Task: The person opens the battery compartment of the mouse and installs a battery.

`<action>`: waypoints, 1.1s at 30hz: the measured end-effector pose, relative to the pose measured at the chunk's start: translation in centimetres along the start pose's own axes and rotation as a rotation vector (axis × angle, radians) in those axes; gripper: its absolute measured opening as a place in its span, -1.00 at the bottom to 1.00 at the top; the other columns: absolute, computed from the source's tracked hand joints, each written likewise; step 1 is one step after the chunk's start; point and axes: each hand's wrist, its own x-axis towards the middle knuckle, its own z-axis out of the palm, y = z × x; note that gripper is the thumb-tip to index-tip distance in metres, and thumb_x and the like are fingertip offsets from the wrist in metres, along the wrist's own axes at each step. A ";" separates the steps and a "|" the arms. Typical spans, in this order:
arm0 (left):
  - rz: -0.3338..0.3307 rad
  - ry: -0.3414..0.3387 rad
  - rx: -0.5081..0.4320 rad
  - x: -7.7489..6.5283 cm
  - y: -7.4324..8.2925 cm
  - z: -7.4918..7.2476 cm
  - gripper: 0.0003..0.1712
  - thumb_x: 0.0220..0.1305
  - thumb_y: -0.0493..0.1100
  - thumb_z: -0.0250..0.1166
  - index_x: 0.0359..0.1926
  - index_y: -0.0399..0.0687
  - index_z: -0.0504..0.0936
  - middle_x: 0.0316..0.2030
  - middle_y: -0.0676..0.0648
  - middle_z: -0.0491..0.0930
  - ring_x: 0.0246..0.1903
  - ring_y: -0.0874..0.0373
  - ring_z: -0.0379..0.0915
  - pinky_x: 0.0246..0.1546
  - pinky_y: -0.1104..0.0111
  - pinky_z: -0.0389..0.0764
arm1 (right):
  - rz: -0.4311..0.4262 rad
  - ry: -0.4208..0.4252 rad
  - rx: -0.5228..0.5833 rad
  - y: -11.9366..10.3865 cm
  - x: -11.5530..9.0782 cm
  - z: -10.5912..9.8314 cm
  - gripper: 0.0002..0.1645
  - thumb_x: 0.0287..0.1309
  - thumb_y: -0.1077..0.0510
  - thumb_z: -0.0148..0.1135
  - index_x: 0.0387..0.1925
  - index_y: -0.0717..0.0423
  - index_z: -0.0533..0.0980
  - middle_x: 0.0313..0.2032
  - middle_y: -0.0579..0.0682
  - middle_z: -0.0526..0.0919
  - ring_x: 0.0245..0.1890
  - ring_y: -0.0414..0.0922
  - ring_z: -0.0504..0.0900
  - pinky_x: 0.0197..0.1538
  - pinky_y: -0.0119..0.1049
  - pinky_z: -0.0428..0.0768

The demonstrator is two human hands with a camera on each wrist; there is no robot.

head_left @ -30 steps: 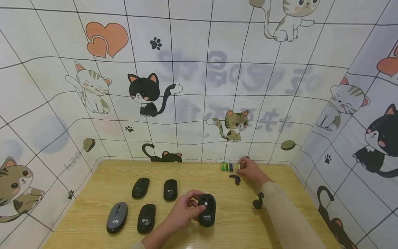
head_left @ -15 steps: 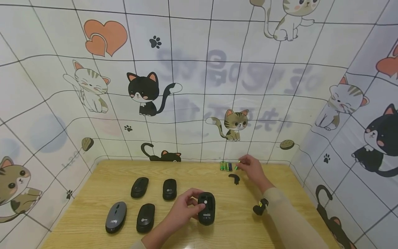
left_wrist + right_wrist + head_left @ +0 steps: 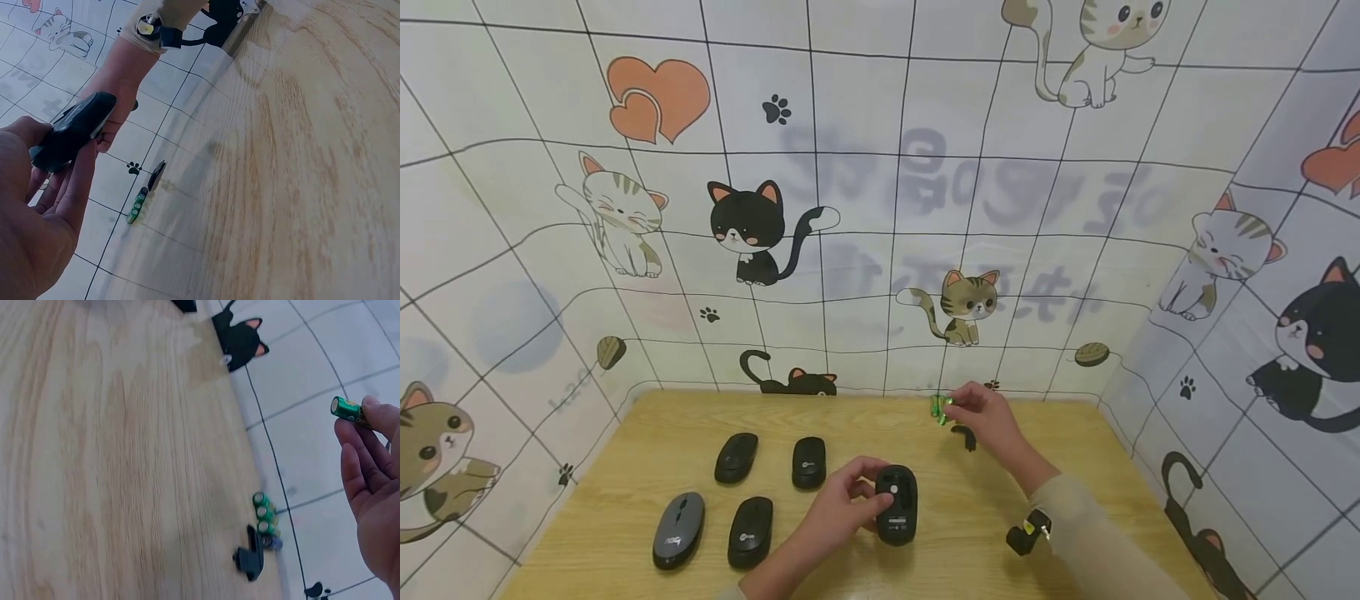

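Observation:
My left hand [image 3: 847,507] grips a black computer mouse [image 3: 898,525] by its side, underside toward the head camera, with a long battery slot showing uncovered. In the left wrist view the same mouse [image 3: 78,128] is seen from its side, thumb on one face and fingers on the other. Near the table's back edge, my right hand [image 3: 992,423] pinches a green battery [image 3: 347,409] between thumb and fingers, above the table. Below it a short row of batteries [image 3: 264,512], mostly green with one dark, stands beside a black battery cover [image 3: 251,557].
On the left of the wooden table [image 3: 647,450] lie a grey mouse [image 3: 679,531] and three black mice, one at the front [image 3: 750,532]. A cat-print sheet [image 3: 857,333] hangs behind and at both sides. A camera [image 3: 1028,533] is strapped to the right wrist.
My right hand has lifted the battery from the table and moved left with it, over the row of batteries. The left hand and its mouse stay almost where they were.

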 end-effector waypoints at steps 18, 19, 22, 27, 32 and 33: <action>0.001 -0.006 -0.002 0.1 -0.1 0.0 -0.55 0.50 -0.23 0.47 0.33 -0.10 0.65 0.10 -0.17 0.60 -0.11 0.00 0.68 -0.26 0.14 0.89 | -0.055 -0.157 0.022 -3.9 -3.4 2.7 -0.80 0.42 0.23 0.51 -0.03 0.27 0.74 -0.18 0.14 0.83 -0.20 -0.03 0.83 -0.13 -0.27 0.79; 0.001 -0.005 -0.002 0.1 -0.1 0.0 -0.55 0.50 -0.23 0.47 0.33 -0.10 0.65 0.10 -0.17 0.60 -0.11 0.00 0.68 -0.26 0.13 0.89 | -0.050 -0.159 0.019 -4.0 -3.6 2.8 -0.81 0.42 0.22 0.51 -0.03 0.24 0.74 -0.18 0.14 0.83 -0.20 -0.05 0.83 -0.12 -0.27 0.79; 0.000 -0.006 -0.006 0.1 0.0 0.1 -0.55 0.50 -0.23 0.47 0.33 -0.11 0.65 0.10 -0.17 0.60 -0.11 0.00 0.68 -0.25 0.13 0.89 | -0.038 -0.167 0.007 -4.4 -4.0 2.9 -0.80 0.44 0.20 0.50 -0.01 0.24 0.73 -0.17 0.12 0.82 -0.19 -0.07 0.82 -0.11 -0.27 0.79; 0.005 -0.015 -0.013 0.0 0.1 0.2 -0.55 0.51 -0.23 0.46 0.33 -0.12 0.64 0.10 -0.17 0.59 -0.11 0.02 0.68 -0.24 0.14 0.89 | -0.046 -0.194 0.022 -5.3 -4.7 3.2 -0.80 0.43 0.20 0.51 -0.01 0.22 0.73 -0.16 0.11 0.81 -0.18 -0.04 0.82 -0.10 -0.20 0.81; 0.021 -0.014 -0.008 -0.1 0.2 0.2 -0.56 0.51 -0.23 0.46 0.33 -0.13 0.64 0.09 -0.18 0.60 -0.12 0.03 0.68 -0.24 0.14 0.89 | -0.040 -0.246 0.022 -6.1 -5.4 3.7 -0.78 0.44 0.17 0.51 0.00 0.19 0.74 -0.13 0.08 0.80 -0.15 0.05 0.81 -0.08 -0.19 0.81; 0.023 -0.014 -0.006 -0.1 0.3 0.2 -0.57 0.51 -0.24 0.46 0.32 -0.13 0.64 0.09 -0.18 0.59 -0.12 0.02 0.68 -0.24 0.14 0.89 | -0.041 -0.258 0.020 -6.3 -5.5 3.8 -0.79 0.45 0.16 0.51 0.00 0.18 0.74 -0.13 0.09 0.80 -0.15 0.05 0.81 -0.07 -0.19 0.81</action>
